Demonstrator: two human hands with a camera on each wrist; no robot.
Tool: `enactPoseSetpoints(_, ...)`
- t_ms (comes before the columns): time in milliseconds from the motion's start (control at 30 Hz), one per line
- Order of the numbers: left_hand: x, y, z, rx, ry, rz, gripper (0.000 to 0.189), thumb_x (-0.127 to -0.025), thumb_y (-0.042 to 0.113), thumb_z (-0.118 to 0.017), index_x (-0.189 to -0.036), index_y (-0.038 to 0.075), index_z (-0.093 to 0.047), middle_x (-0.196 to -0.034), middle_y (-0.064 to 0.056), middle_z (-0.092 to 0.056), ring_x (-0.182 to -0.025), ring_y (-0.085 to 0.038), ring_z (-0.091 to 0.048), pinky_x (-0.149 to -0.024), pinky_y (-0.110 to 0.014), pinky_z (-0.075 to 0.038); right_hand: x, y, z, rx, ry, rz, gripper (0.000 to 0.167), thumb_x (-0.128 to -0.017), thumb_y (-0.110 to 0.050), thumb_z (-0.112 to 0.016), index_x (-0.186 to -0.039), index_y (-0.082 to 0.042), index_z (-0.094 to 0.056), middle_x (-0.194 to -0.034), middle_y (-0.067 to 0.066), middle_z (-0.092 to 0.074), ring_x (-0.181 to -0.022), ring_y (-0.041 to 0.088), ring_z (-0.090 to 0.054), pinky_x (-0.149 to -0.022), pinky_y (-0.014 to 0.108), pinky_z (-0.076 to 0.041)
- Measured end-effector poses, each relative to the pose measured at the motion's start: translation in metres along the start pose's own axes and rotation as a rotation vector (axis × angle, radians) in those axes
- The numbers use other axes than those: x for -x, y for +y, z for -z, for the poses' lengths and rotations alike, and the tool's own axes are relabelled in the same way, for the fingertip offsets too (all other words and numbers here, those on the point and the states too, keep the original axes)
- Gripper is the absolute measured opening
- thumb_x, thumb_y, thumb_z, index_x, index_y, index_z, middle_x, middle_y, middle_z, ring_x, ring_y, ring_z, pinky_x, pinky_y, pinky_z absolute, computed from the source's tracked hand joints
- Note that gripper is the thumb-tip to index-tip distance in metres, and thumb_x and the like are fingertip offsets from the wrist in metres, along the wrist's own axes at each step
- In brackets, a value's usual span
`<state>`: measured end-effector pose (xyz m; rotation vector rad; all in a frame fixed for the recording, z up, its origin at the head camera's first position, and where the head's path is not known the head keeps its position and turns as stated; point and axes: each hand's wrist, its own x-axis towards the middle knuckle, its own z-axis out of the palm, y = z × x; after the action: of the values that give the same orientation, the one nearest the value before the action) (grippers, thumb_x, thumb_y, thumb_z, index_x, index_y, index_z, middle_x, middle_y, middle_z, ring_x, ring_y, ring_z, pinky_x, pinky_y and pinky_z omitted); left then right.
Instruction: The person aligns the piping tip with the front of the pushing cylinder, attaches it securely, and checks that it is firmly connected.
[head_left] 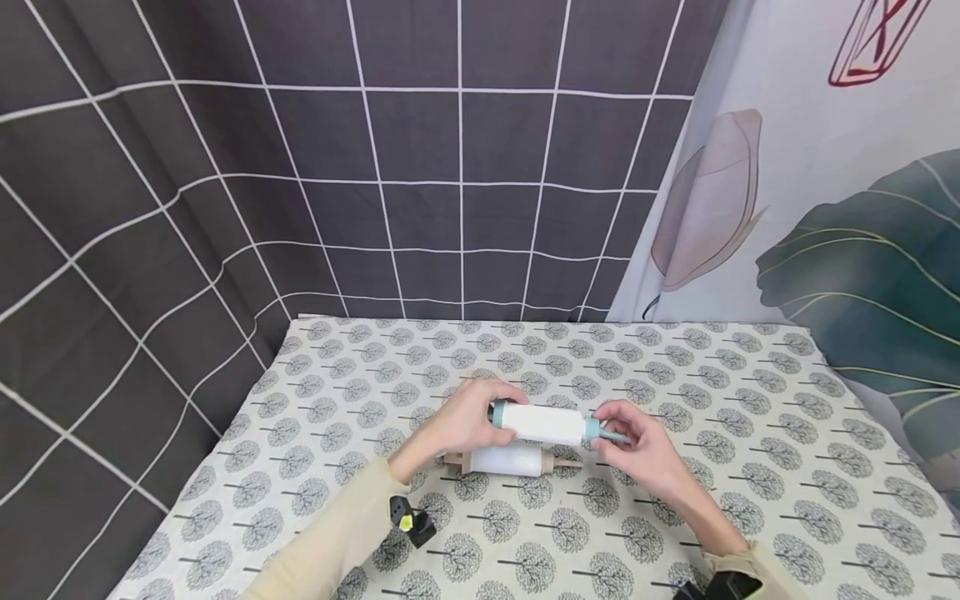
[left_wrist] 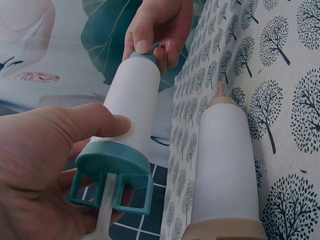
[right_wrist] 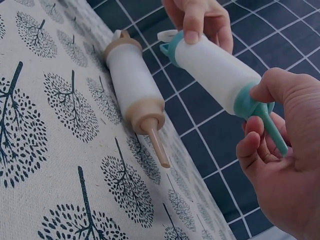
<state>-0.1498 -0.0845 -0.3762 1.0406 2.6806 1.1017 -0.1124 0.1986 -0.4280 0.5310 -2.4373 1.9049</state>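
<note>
Both hands hold a large plunger syringe [head_left: 543,423] with a white barrel and teal ends, level above the table. My left hand [head_left: 474,412] grips its plunger end. In the left wrist view the thumb presses on the barrel, above the teal finger loops [left_wrist: 132,192] and a pale plunger rod [left_wrist: 106,205]. At the other end my right hand [head_left: 637,442] pinches the teal nozzle cap [right_wrist: 247,99], and the thin teal nozzle [right_wrist: 276,131] points out past the fingers. A second syringe [head_left: 506,460], white with beige ends, lies on the table just nearer to me.
A cream cloth with dark tree prints covers the table [head_left: 337,500]. Behind it hangs a dark curtain [head_left: 412,208] with a white grid. A pale curtain with leaf prints [head_left: 885,275] hangs at the right.
</note>
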Motion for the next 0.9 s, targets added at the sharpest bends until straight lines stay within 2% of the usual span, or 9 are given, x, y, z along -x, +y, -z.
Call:
enactPoseSetpoints(167,0.0004,-0.0004,-0.0002,-0.002,0.008,-0.021,0.04,-0.073,0.002,-0.083,-0.11,0.009,-0.072,-0.108,-0.002,-0.072,-0.09,-0.013,-0.06,-0.079,-0.031,-0.049,0.0016,-0.0021,0.0001,0.01,0.007,0.019,0.032,-0.083,0.007,-0.071,-0.112,0.004,-0.059,-0.107,0.019,-0.065,-0.094,0.02,-0.066,-0.082,0.029,-0.056)
enactPoseSetpoints(400,0.0013,0.0009,-0.0005,-0.023,0.015,-0.032,0.04,-0.073,0.001,-0.083,-0.111,0.007,-0.072,-0.108,-0.003,-0.072,-0.09,-0.014,-0.06,-0.082,-0.036,-0.048,0.0005,-0.0009,0.0003,-0.004,0.003,0.036,0.031,-0.083,0.008,-0.07,-0.112,0.004,-0.06,-0.114,0.023,-0.064,-0.098,0.016,-0.066,-0.083,0.031,-0.056)
enactPoseSetpoints(633,0.003,0.0018,-0.0028,-0.028,0.029,-0.019,0.042,-0.074,0.001,-0.082,-0.114,0.006,-0.071,-0.114,-0.004,-0.071,-0.096,-0.015,-0.061,-0.093,-0.045,-0.044,0.0011,-0.0019,-0.0006,0.009,0.012,0.034,0.03,-0.085,0.004,-0.071,-0.113,0.006,-0.06,-0.112,0.021,-0.065,-0.096,0.017,-0.066,-0.085,0.026,-0.054)
enactPoseSetpoints(767,0.0037,0.0014,-0.0028,-0.044,0.034,-0.035,0.042,-0.075,0.003,-0.083,-0.115,0.007,-0.071,-0.113,-0.004,-0.071,-0.096,-0.015,-0.061,-0.095,-0.045,-0.042,0.0024,-0.0028,-0.0004,0.006,0.011,0.004,0.032,-0.085,0.002,-0.073,-0.114,0.005,-0.061,-0.113,0.02,-0.066,-0.096,0.018,-0.067,-0.084,0.028,-0.055)
enactPoseSetpoints(900,0.0049,0.0009,-0.0022,-0.054,0.029,-0.045,0.041,-0.075,0.004,-0.082,-0.115,0.008,-0.072,-0.111,-0.002,-0.071,-0.093,-0.013,-0.059,-0.094,-0.043,-0.042,0.0034,-0.0016,0.0,0.006,0.006,0.018,0.034,-0.083,0.005,-0.072,-0.115,0.004,-0.061,-0.111,0.02,-0.066,-0.096,0.019,-0.067,-0.083,0.03,-0.056)
